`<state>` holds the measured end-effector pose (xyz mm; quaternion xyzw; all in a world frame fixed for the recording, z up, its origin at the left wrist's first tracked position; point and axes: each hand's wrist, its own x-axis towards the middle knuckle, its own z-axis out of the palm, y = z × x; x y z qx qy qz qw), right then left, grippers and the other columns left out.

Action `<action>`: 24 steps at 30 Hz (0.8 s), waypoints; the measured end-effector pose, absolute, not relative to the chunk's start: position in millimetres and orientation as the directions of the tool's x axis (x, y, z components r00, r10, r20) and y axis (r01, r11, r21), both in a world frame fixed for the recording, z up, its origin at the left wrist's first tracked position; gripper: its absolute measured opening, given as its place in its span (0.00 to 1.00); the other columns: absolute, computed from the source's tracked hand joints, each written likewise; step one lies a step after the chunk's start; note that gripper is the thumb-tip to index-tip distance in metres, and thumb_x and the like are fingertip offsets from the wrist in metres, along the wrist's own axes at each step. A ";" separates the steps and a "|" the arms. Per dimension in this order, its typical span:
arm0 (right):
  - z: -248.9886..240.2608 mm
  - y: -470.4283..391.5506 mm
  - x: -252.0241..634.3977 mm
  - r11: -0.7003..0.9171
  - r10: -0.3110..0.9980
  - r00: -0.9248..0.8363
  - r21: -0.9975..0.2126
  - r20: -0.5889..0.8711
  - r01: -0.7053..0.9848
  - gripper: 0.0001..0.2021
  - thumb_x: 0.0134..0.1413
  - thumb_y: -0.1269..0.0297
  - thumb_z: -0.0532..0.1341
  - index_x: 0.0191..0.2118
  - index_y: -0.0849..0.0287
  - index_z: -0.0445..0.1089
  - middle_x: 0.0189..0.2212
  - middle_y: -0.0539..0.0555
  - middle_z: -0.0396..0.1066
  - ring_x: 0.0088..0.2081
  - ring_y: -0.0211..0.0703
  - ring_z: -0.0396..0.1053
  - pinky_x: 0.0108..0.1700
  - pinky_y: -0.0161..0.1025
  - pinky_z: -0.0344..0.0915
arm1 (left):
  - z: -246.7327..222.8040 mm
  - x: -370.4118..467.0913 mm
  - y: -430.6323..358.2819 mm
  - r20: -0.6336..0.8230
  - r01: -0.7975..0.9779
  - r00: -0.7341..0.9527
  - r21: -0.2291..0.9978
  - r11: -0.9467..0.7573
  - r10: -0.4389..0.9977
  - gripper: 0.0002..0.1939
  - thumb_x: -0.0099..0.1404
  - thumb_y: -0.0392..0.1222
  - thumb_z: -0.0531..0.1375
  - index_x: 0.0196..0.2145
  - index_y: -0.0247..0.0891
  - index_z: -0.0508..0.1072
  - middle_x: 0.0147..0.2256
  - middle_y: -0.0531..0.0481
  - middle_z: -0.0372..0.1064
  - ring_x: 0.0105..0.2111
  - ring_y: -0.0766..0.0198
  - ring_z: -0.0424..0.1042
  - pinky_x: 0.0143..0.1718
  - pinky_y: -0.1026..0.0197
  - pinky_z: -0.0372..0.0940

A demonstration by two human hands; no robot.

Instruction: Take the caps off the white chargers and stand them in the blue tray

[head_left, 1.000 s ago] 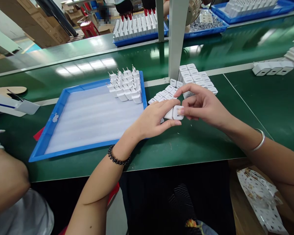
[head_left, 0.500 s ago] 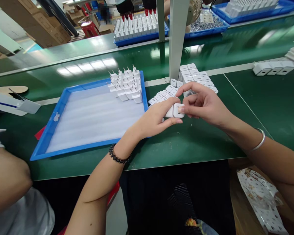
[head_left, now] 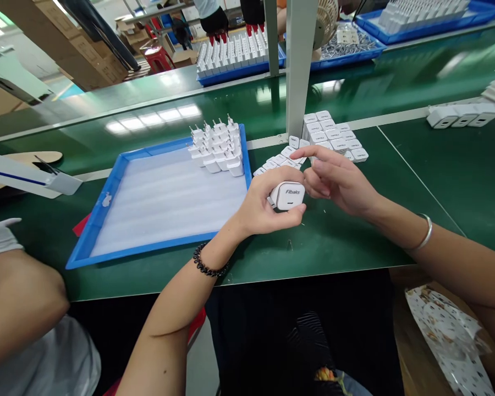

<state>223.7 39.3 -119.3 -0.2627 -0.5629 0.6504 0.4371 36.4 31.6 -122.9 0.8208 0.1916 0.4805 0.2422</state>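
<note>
In the head view my left hand [head_left: 268, 203] is closed around a white wall charger [head_left: 289, 196]. Its front face, printed "Fibaks" above a small port slot, is turned toward me. Just right of it is my right hand [head_left: 338, 179], index finger stretched out and the other fingers loosely bent, with nothing visible in it. Behind both hands, small white printed chargers [head_left: 328, 133] stand in tight rows on the green bench. A slanting group of similar white pieces [head_left: 277, 159] is partly hidden by my hands.
Left of my hands lies a blue tray [head_left: 148, 248] with several white plug chargers [head_left: 218, 146], pins up, in its far right corner. A pale post [head_left: 299, 66] rises behind. Three white chargers [head_left: 462, 116] stand far right. Another person's arm [head_left: 20, 297] is at left.
My right thumb has come off the charger's front face, and the hand is now slightly apart from it. The printed face now shows fully. The camera view has shifted a little.
</note>
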 end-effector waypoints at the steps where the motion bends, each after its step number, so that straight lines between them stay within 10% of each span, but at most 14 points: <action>1: -119.9 40.8 223.5 0.025 0.875 -0.459 -0.960 0.156 -0.278 0.18 0.59 0.48 0.65 0.46 0.56 0.69 0.15 0.42 0.53 0.18 0.34 0.51 0.24 0.37 0.49 | -122.2 35.1 31.5 0.688 0.093 0.458 0.593 -0.800 0.563 0.09 0.60 0.45 0.63 0.35 0.40 0.68 0.30 0.53 0.70 0.28 0.67 0.67 0.30 0.61 0.65; 14: -131.2 51.8 222.3 0.038 0.913 -0.395 -0.985 0.103 -0.169 0.18 0.58 0.46 0.63 0.41 0.57 0.69 0.14 0.43 0.54 0.19 0.35 0.52 0.23 0.37 0.47 | -120.0 32.8 28.8 0.635 0.011 0.339 0.735 -0.677 0.695 0.12 0.63 0.51 0.64 0.30 0.40 0.71 0.26 0.54 0.66 0.27 0.66 0.63 0.33 0.59 0.63; 24: -134.1 78.1 242.4 0.128 0.950 -0.260 -0.973 0.176 -0.192 0.19 0.61 0.43 0.59 0.40 0.55 0.70 0.15 0.44 0.52 0.18 0.35 0.50 0.22 0.38 0.50 | -102.9 -14.0 68.6 0.234 0.111 0.126 0.962 -0.248 0.964 0.28 0.69 0.64 0.47 0.24 0.40 0.66 0.17 0.52 0.55 0.20 0.64 0.61 0.24 0.58 0.59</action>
